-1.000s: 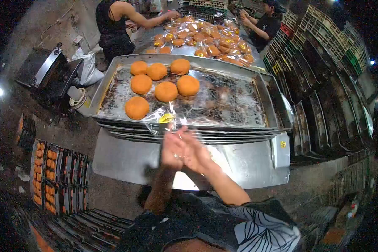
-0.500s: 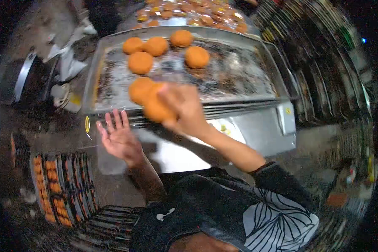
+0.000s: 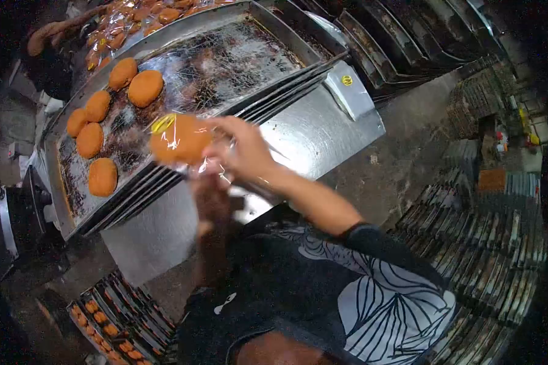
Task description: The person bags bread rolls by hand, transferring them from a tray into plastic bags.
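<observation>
A round orange-brown bun (image 3: 186,143) sits inside a clear plastic bag with a yellow print, held above the front edge of a worn metal tray (image 3: 225,58). My right hand (image 3: 243,149) is closed on the bag's near right side. Just below it, my left hand (image 3: 210,188) is blurred and dark, its fingers closed at the bag's loose end. Several unwrapped buns (image 3: 90,140) lie at the left part of the tray.
Under the tray is a stack of trays on a metal table (image 3: 152,243). Clear bags with a yellow print (image 3: 353,91) lie at its right. Bagged buns (image 3: 128,24) are piled behind, beside another person's arm (image 3: 61,30). Racked trays (image 3: 119,322) stand lower left, more trays (image 3: 402,48) upper right.
The view has turned. The bare bun in my right hand is now inside the plastic bag. My left hand, open and apart before, has come together with the right at the bag.
</observation>
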Tool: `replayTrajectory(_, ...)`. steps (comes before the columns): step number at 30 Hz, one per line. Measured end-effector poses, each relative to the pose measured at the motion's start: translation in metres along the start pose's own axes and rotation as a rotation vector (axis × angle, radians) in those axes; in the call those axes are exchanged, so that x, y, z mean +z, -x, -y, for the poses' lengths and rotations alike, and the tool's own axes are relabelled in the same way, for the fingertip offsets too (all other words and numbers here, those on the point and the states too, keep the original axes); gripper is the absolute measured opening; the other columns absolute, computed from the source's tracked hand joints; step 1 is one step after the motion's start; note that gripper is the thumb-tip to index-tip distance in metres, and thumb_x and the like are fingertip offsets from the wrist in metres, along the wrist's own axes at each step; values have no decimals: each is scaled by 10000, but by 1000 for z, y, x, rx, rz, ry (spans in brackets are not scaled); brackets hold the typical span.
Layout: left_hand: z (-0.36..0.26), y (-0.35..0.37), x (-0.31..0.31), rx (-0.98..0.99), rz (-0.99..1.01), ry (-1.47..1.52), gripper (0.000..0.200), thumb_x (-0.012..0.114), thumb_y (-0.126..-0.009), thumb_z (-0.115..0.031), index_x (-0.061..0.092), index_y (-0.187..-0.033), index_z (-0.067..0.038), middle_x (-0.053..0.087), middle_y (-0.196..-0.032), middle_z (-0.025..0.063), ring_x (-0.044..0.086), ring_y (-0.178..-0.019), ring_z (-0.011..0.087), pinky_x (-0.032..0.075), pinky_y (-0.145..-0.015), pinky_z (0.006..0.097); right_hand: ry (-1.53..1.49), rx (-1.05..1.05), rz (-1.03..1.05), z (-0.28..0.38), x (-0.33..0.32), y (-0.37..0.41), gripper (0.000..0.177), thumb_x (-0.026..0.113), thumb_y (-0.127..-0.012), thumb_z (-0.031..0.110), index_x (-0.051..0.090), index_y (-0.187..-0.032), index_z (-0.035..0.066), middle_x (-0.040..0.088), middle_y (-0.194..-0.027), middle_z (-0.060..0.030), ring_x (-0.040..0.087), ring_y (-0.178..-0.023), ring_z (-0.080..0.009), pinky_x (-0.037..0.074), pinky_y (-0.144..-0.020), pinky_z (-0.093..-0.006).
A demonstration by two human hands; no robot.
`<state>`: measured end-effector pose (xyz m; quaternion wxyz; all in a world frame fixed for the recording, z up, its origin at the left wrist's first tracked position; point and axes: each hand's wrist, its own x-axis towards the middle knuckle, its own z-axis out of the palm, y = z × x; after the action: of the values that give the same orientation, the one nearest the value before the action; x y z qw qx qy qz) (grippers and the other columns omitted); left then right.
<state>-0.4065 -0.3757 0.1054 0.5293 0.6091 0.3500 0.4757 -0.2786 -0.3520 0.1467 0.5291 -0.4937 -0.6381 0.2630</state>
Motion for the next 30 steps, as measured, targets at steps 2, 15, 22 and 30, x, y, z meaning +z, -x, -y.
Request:
replayTrajectory(2,41,4,43,-71,78,-38,335,565,-730,-254,516,-952,-9,549,-877,131,552,-761,236,453,-659,323,-93,-133,-220,-23,-32,-43,129,578,-733,117,636,-746,2,578,-555,-81,523,-458,-136,437,-477,-271)
replayTrajectory(15,165,25,71,-501,86,47,255,553,-772,-189,569,-953,-11,595,-852,90,557,-785,162,458,-704,298,-105,582,615,-122,-102,103,392,564,-780,375,588,-898,2,561,-722,-27,492,-651,-98,406,-585,-228)
replayTrajectory(22,99,30,94,-474,108,-9,160,585,-761,-120,616,-842,15,616,-736,68,561,-668,109,461,-620,244,234,378,450,-115,-102,137,243,509,-830,223,470,-735,4,569,-593,-58,528,-521,-121,402,-472,-257)
replayTrajectory(30,40,24,66,36,-269,-351,123,631,-714,-118,635,-790,-21,575,-697,62,538,-614,126,430,-562,242,-322,838,321,-60,-35,94,344,422,-854,135,408,-1182,33,523,-550,-49,497,-426,-106,406,-401,-229)
